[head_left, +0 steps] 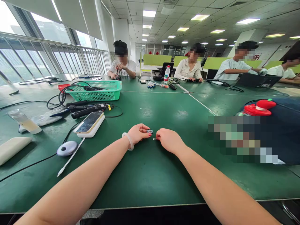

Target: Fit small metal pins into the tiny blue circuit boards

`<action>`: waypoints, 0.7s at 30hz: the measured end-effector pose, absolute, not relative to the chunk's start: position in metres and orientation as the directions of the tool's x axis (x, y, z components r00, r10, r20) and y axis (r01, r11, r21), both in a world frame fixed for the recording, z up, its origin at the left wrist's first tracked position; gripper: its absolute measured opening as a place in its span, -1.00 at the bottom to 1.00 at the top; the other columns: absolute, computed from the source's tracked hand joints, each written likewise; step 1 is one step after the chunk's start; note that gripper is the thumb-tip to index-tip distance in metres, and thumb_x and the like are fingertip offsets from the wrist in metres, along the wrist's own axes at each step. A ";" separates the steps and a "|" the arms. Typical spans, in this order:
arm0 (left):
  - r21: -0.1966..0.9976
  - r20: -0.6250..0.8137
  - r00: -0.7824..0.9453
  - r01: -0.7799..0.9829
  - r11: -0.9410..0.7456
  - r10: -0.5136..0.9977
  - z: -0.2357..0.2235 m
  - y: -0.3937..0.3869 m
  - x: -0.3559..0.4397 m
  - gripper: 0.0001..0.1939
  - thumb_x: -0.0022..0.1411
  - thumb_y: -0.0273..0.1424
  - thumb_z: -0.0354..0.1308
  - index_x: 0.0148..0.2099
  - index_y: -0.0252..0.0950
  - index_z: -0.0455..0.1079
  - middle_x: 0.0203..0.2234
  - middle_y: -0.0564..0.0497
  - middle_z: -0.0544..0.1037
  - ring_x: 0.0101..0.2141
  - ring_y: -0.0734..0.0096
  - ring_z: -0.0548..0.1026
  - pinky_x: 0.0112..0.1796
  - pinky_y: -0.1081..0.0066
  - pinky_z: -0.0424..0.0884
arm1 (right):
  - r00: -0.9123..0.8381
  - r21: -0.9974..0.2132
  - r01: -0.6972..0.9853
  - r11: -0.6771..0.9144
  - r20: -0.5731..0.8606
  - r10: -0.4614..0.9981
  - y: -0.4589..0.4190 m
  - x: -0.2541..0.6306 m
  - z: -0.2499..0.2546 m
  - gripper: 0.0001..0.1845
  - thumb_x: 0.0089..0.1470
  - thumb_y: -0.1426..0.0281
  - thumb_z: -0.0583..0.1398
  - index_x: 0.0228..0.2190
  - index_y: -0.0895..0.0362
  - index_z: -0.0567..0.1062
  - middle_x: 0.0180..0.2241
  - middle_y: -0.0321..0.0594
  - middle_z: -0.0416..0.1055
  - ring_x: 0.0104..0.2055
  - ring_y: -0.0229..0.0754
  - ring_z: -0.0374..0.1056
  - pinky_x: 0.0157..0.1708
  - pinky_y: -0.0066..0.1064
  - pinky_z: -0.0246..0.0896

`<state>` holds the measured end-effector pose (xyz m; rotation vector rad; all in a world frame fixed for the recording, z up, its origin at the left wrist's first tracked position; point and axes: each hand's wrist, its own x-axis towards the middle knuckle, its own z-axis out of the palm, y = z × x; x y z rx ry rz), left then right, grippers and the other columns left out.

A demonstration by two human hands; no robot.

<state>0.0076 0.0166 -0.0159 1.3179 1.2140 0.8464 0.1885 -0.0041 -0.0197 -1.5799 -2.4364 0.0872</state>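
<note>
- Above the green tabletop [145,175], near its middle, we hold a small circuit board [150,132] in our left hand [138,133]; that grip is pinched on the board and covers part of it.
- Just beside it, not touching, our right hand [170,140] has its grip closed on a small white-tipped piece [154,139]. Only the tip shows; our own hand hides the rest, and we cannot tell exactly what it is.
- To our left, a phone [90,122] lies on a white block [95,129], covering most of its top. Near them sits a pale rounded device [67,148] whose kind we cannot make out.
- Farther off, the wall of a green perforated basket [100,95] partly hides the black cables [61,97] there.
- At the left edge, a white slab [14,150] is cut off.
- On our right, a pixelated patch [243,137] masks some things before a dark blue cloth [281,131], itself cut off; a red lid [257,109] shows above the patch.
- Across the tabletop we see co-workers [123,67] with blurred faces, the rightmost cut off.
</note>
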 end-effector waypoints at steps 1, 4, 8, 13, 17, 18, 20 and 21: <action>0.978 -0.156 0.223 0.173 0.119 0.962 -0.016 0.016 0.008 -0.66 -0.24 -0.52 0.38 -0.35 -0.35 0.36 -0.60 0.11 0.46 -0.61 0.61 0.35 -0.58 0.55 0.18 | -0.353 -0.174 0.906 0.386 0.190 0.916 -0.003 0.190 -0.019 -0.85 0.06 0.47 0.11 -0.49 0.09 0.46 -0.41 -0.26 0.40 -0.41 -0.27 0.30 -0.48 -0.45 0.01; 0.981 -0.130 0.233 0.175 0.090 0.964 -0.019 0.017 0.010 -0.67 -0.27 -0.59 0.37 -0.38 -0.36 0.37 -0.60 0.10 0.48 -0.57 0.57 0.40 -0.47 0.49 0.30 | -0.248 -0.219 0.922 0.320 0.302 0.921 -0.004 0.192 -0.014 -0.79 0.11 0.46 0.06 -0.48 0.10 0.46 -0.41 -0.26 0.40 -0.42 -0.27 0.28 -0.48 -0.44 0.02; 0.973 -0.115 0.239 0.223 0.061 0.964 -0.023 0.019 0.010 -0.68 -0.25 -0.61 0.36 -0.37 -0.36 0.37 -0.57 0.07 0.49 -0.52 0.53 0.44 -0.35 0.42 0.37 | -0.268 -0.269 0.881 0.389 0.393 0.879 -0.010 0.185 -0.010 -0.80 0.13 0.44 0.05 -0.45 0.09 0.45 -0.39 -0.29 0.40 -0.38 -0.29 0.28 -0.43 -0.45 0.06; 0.963 -0.107 0.274 0.268 0.031 0.956 -0.025 0.018 0.010 -0.69 -0.23 -0.56 0.36 -0.37 -0.35 0.37 -0.53 0.05 0.51 -0.49 0.50 0.46 -0.29 0.36 0.39 | -0.332 -0.239 0.866 0.440 0.383 0.862 -0.014 0.174 -0.014 -0.79 0.14 0.46 0.04 -0.43 0.09 0.45 -0.38 -0.28 0.40 -0.38 -0.30 0.28 -0.43 -0.46 0.05; 0.962 -0.106 0.277 0.272 0.028 0.955 -0.025 0.018 0.010 -0.69 -0.23 -0.57 0.36 -0.37 -0.36 0.37 -0.52 0.03 0.51 -0.48 0.49 0.47 -0.28 0.34 0.40 | -0.334 -0.237 0.867 0.439 0.376 0.864 -0.014 0.175 -0.016 -0.79 0.13 0.46 0.04 -0.42 0.10 0.46 -0.37 -0.28 0.41 -0.38 -0.29 0.29 -0.43 -0.46 0.06; 0.963 -0.105 0.277 0.267 0.029 0.955 -0.025 0.019 0.010 -0.69 -0.24 -0.57 0.37 -0.37 -0.36 0.38 -0.52 0.03 0.51 -0.48 0.49 0.47 -0.28 0.34 0.40 | -0.333 -0.241 0.866 0.439 0.377 0.864 -0.014 0.175 -0.015 -0.79 0.13 0.45 0.04 -0.42 0.10 0.47 -0.37 -0.28 0.41 -0.38 -0.29 0.30 -0.42 -0.46 0.06; 0.967 -0.105 0.275 0.251 0.034 0.956 -0.025 0.019 0.010 -0.69 -0.25 -0.58 0.37 -0.38 -0.36 0.38 -0.53 0.04 0.52 -0.48 0.49 0.47 -0.27 0.34 0.40 | -0.329 -0.256 0.860 0.442 0.384 0.862 -0.014 0.176 -0.014 -0.78 0.14 0.45 0.04 -0.41 0.09 0.48 -0.37 -0.27 0.42 -0.37 -0.29 0.30 -0.41 -0.46 0.08; 0.970 -0.106 0.272 0.239 0.040 0.956 -0.025 0.019 0.010 -0.69 -0.25 -0.58 0.37 -0.38 -0.36 0.38 -0.53 0.04 0.52 -0.49 0.49 0.47 -0.28 0.34 0.41 | -0.323 -0.268 0.856 0.441 0.390 0.863 -0.014 0.177 -0.013 -0.77 0.14 0.45 0.04 -0.40 0.09 0.49 -0.37 -0.27 0.42 -0.36 -0.29 0.31 -0.40 -0.46 0.09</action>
